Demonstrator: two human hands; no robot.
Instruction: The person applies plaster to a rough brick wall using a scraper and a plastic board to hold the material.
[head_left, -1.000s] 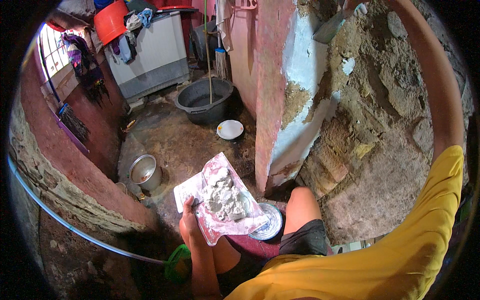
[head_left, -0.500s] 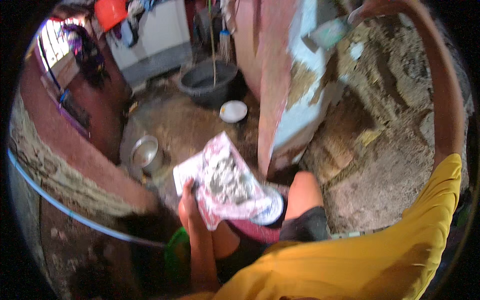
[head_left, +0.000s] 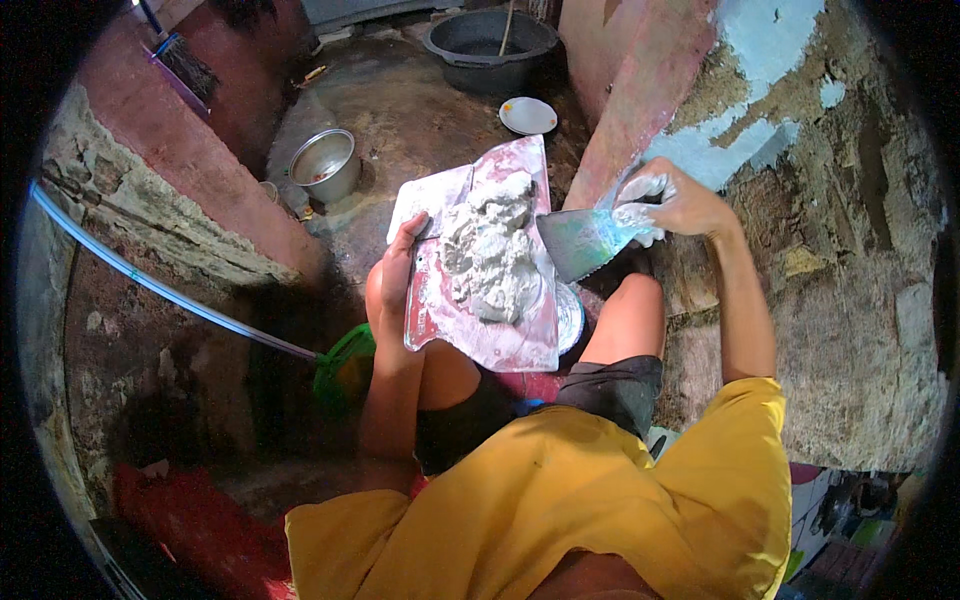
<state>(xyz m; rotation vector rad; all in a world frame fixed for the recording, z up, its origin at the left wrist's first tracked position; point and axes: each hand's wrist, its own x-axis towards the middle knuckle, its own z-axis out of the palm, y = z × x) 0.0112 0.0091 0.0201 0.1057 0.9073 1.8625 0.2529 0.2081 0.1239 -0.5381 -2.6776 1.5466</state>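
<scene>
Paste (head_left: 490,250), pale grey and lumpy, sits heaped along the middle of a flat reddish board (head_left: 425,312), held above the lap between the knees. The left hand (head_left: 399,258) grips the board's left side, thumb over the top and the other fingers mostly hidden, presumably keeping it level enough that the soft heap does not slide. The right hand (head_left: 688,205), its fingers whitened and closed round the handle of a scraper (head_left: 582,245), keeps the wide blade at the board's right edge (whether it touches, I cannot tell), an angle that seems to suit the board's face. Partly under that edge shows a round container (head_left: 571,318), likely placed there to be within easy reach. Beyond lies a stained, worn floor (head_left: 420,125), where a metal pot (head_left: 328,170), a white plate (head_left: 528,115) and a dark basin (head_left: 490,62) with a stick in it stand well apart. To the right rises a rough wall (head_left: 830,370), bare and earthy below a pale blue patch (head_left: 770,40); to the left, a blue hose (head_left: 150,270) runs towards a green basket (head_left: 343,368).
</scene>
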